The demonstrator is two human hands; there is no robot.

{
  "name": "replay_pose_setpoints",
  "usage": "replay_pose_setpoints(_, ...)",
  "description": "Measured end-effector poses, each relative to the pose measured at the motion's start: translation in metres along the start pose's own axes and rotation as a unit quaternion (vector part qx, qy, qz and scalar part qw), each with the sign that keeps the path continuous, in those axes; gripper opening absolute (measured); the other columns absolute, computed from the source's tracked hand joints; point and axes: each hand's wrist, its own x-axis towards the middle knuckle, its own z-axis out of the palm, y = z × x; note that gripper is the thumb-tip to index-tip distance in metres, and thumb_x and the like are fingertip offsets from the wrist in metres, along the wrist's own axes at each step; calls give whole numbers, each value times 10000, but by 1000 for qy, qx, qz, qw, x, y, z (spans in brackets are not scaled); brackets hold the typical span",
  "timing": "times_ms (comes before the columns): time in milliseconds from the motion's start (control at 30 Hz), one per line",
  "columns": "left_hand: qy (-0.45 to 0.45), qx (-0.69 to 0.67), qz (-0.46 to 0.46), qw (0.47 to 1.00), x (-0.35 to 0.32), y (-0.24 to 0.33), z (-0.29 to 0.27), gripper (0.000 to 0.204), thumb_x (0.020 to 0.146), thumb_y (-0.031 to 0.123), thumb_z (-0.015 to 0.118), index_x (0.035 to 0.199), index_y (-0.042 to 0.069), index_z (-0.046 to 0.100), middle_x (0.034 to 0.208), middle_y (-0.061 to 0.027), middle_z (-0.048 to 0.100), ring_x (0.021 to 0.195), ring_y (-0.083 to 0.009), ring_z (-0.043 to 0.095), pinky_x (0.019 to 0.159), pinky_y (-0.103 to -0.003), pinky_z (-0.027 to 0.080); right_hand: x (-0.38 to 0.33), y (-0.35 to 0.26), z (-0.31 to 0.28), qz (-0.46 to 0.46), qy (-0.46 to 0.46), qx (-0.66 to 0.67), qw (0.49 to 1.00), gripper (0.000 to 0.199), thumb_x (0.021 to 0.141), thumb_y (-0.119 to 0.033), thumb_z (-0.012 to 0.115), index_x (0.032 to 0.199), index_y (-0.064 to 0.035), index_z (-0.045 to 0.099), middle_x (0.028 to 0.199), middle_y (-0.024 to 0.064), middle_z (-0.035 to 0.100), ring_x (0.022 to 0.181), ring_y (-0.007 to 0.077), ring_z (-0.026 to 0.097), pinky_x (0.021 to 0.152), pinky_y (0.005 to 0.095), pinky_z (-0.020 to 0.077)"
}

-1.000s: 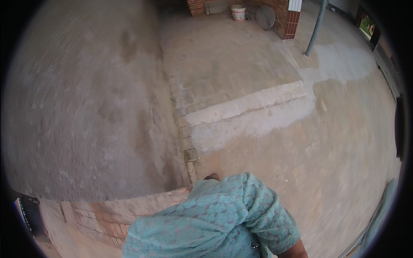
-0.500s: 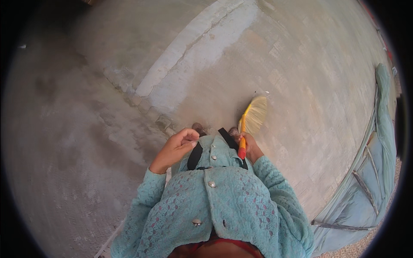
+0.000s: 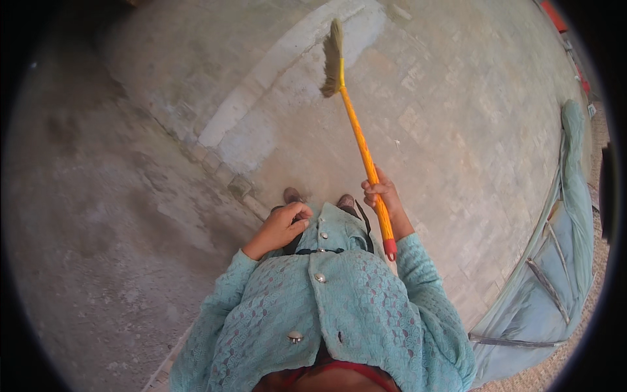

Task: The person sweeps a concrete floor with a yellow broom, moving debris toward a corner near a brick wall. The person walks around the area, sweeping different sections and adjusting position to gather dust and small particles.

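The ground (image 3: 457,130) is made of pale grey paving bricks, and a lighter strip of kerb stones (image 3: 261,98) runs across it from the upper middle down toward the feet. On the left side of that strip the floor is rough, darker concrete (image 3: 98,196). At the right edge there is a light blue cloth sheet (image 3: 555,287) stretched over thin bars, curving along the rim of the picture. Two dark shoe tips (image 3: 318,198) peek out just above the hem of a blue-green patterned top with round buttons (image 3: 339,307). Nothing lies on the ground between the feet and the brush end of the broom. The right hand (image 3: 383,196) is held out in front of the body, arm bent at the elbow, with its fingers wrapped tight around the orange stick of the broom (image 3: 362,144). The hand holds the stick near its low end, and a short red cap on that end sticks out below the hand, close to the right sleeve. The left hand (image 3: 284,225) rests against the top at the chest, its fingers curled in loosely and touching the cloth, holding nothing that can be seen. The broom is long and thin. Its stick runs up and a bit to the left, away from the body, and its pale straw brush is at the far end, over the light strip of stones.
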Motion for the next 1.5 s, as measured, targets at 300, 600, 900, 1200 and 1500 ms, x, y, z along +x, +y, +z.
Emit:
replay_pose_setpoints(300,55,84,-20,995,25,-64,3,180,751,98,539,914,29,513,820,-120,577,769,-226,577,667,-311,456,-171,56,-94,-59,367,-82,925,684,643,86,459,1260,-110,236,643,53,464,406,91,427,331,212,372)
replay_pose_setpoints(600,-6,117,-100,988,8,-111,15,210,742,87,563,939,36,514,837,-121,582,773,-227,579,672,-315,454,-106,111,-196,45,347,262,900,209,707,52,414,828,-86,314,549,40,405,406,103,400,343,227,387)
replay_pose_setpoints(900,-17,78,-143,987,-5,-114,16,213,743,69,559,949,34,513,848,-108,572,775,-205,564,683,-312,445,62,135,-41,71,43,191,978,582,670,92,476,1154,-162,278,633,64,457,430,128,442,365,255,373)
replay_pose_setpoints(1200,11,136,-74,988,31,-107,2,206,754,73,551,953,28,519,817,-93,575,753,-190,561,670,-294,452,-48,66,-57,-47,87,35,994,831,611,94,491,1337,-159,175,710,71,473,378,96,405,339,214,347)
replay_pose_setpoints(1500,0,171,-115,979,31,-145,7,207,730,109,565,925,44,533,791,-98,581,738,-213,573,659,-306,452,-175,72,-116,-70,340,81,934,773,616,110,451,1295,-196,243,682,57,469,401,69,393,351,191,353)
